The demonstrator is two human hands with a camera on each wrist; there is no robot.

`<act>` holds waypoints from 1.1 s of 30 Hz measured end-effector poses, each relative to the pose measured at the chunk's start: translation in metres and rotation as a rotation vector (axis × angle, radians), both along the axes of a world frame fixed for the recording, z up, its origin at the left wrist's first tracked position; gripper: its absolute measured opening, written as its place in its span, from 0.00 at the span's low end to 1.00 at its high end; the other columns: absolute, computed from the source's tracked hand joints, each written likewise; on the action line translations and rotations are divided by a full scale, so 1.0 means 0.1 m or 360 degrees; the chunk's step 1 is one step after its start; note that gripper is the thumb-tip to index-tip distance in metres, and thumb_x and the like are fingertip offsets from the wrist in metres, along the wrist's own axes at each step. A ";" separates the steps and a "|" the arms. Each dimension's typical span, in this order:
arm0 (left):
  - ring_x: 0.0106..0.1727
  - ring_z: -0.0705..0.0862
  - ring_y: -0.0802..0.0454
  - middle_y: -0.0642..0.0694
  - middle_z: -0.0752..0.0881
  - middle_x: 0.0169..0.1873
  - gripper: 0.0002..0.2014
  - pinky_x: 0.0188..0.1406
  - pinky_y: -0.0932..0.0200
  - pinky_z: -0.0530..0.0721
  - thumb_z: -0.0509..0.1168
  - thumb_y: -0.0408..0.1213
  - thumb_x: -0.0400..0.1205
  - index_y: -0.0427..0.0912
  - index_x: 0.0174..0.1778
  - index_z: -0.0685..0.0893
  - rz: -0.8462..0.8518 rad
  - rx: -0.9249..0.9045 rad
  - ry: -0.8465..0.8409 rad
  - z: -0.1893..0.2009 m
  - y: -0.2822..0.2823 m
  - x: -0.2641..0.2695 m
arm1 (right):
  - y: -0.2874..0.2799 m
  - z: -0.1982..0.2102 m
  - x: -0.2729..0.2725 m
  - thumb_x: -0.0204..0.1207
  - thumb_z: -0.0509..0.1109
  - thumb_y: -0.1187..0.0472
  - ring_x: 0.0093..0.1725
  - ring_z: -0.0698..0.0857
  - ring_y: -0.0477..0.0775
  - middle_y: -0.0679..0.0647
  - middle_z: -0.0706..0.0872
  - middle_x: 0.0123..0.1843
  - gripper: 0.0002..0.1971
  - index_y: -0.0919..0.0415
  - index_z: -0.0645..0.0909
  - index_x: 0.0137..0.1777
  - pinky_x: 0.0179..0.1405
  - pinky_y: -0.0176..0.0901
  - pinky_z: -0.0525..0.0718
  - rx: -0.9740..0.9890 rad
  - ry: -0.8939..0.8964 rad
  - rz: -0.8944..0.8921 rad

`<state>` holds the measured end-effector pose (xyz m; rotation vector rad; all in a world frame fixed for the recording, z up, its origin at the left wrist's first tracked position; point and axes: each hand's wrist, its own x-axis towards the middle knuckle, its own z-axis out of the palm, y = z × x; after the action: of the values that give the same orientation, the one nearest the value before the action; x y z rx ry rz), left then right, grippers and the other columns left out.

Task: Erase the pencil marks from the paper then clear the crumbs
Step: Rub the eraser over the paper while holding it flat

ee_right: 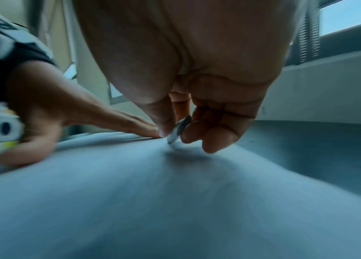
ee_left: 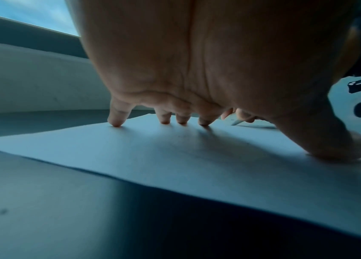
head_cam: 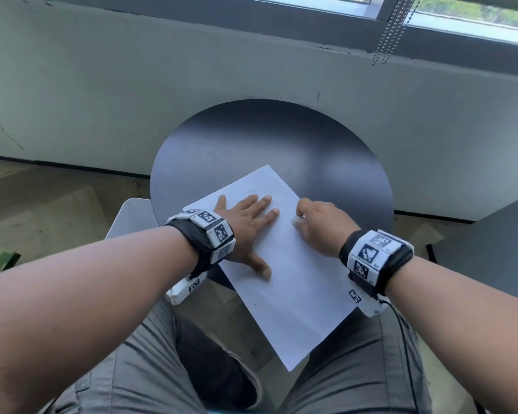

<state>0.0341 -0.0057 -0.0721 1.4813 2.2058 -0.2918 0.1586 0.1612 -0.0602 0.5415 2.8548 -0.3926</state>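
A white sheet of paper [head_cam: 293,279] lies slanted on the round black table [head_cam: 275,144], its near corner hanging over my lap. My left hand [head_cam: 248,228] lies flat on the sheet with spread straight fingers [ee_left: 117,119] and the thumb pressing down. My right hand [head_cam: 317,225] pinches a small pale eraser [ee_right: 178,129] between thumb and fingers, its lower tip touching the paper [ee_right: 175,192] near the sheet's right edge. The eraser [head_cam: 297,221] shows as a small white bit under the fingers in the head view. Pencil marks are too faint to make out.
A grey wall [head_cam: 102,85] with a window ledge stands just behind the table, and bead chains [head_cam: 392,31] hang at the upper right. A grey chair [head_cam: 132,216] edge shows at the table's left. My knees sit below the paper.
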 end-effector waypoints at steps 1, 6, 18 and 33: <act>0.87 0.33 0.50 0.53 0.31 0.86 0.69 0.79 0.22 0.46 0.64 0.85 0.59 0.56 0.87 0.35 0.0007 0.0007 -0.0002 -0.01 0.01 0.02 | -0.11 0.00 0.04 0.85 0.56 0.50 0.55 0.80 0.64 0.59 0.81 0.55 0.12 0.57 0.72 0.59 0.51 0.52 0.79 -0.0010 -0.0001 0.0129; 0.87 0.32 0.48 0.52 0.31 0.86 0.71 0.78 0.20 0.46 0.65 0.85 0.57 0.57 0.87 0.35 -0.0005 0.0017 0.0020 -0.04 0.01 0.00 | -0.14 0.03 0.04 0.85 0.58 0.49 0.53 0.80 0.63 0.57 0.80 0.53 0.12 0.55 0.74 0.60 0.50 0.51 0.78 -0.0025 -0.0079 0.0374; 0.87 0.31 0.48 0.53 0.29 0.86 0.71 0.76 0.18 0.46 0.64 0.85 0.56 0.58 0.86 0.32 -0.0013 -0.0019 0.0035 -0.05 0.03 -0.03 | -0.08 0.02 -0.01 0.85 0.56 0.49 0.49 0.80 0.65 0.58 0.82 0.54 0.11 0.56 0.70 0.56 0.49 0.52 0.80 0.0100 -0.0125 0.0205; 0.86 0.30 0.49 0.54 0.28 0.85 0.71 0.75 0.15 0.45 0.64 0.86 0.56 0.59 0.86 0.32 0.0006 -0.0012 0.0021 -0.07 0.03 -0.03 | -0.44 -0.05 0.17 0.84 0.57 0.53 0.49 0.81 0.64 0.54 0.78 0.50 0.05 0.52 0.66 0.55 0.46 0.55 0.80 -0.0042 -0.0123 0.0563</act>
<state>0.0308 -0.0027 -0.0794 1.4753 2.2150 -0.3094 0.1753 0.1170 -0.0653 0.0402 2.7880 -0.3365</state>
